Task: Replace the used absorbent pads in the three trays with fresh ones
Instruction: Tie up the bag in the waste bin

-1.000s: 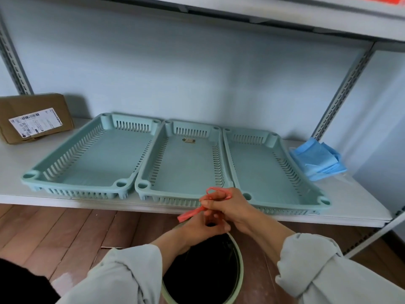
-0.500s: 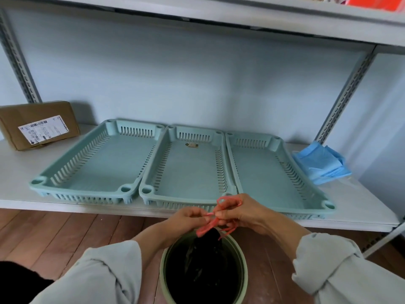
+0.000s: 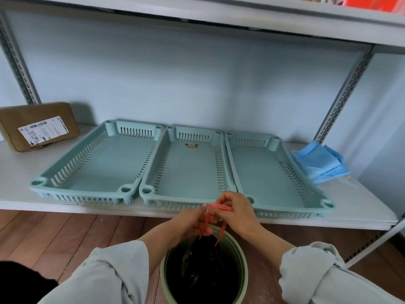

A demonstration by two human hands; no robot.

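Three pale green slotted trays stand side by side on the white shelf: the left tray [image 3: 65, 187], the middle tray [image 3: 166, 196] and the right tray [image 3: 306, 205]. No pad lies in any of them. A stack of blue pads [image 3: 320, 163] rests to the right of the trays. Below the shelf edge, my left hand [image 3: 188, 222] and my right hand [image 3: 236, 211] both grip the red drawstring [image 3: 219, 207] of a black bag [image 3: 206, 255]. The gathered bag hangs over a green bin [image 3: 243, 262] on the floor.
A cardboard box [image 3: 39, 126] with a shipping label sits at the shelf's far left. Metal uprights [image 3: 341, 95] frame the shelf, and another shelf runs overhead. The floor below is wooden.
The view has shifted slightly, so the trays sit lower in frame. My hands have pulled the red drawstring tighter and lifted the bag's neck above the bin.
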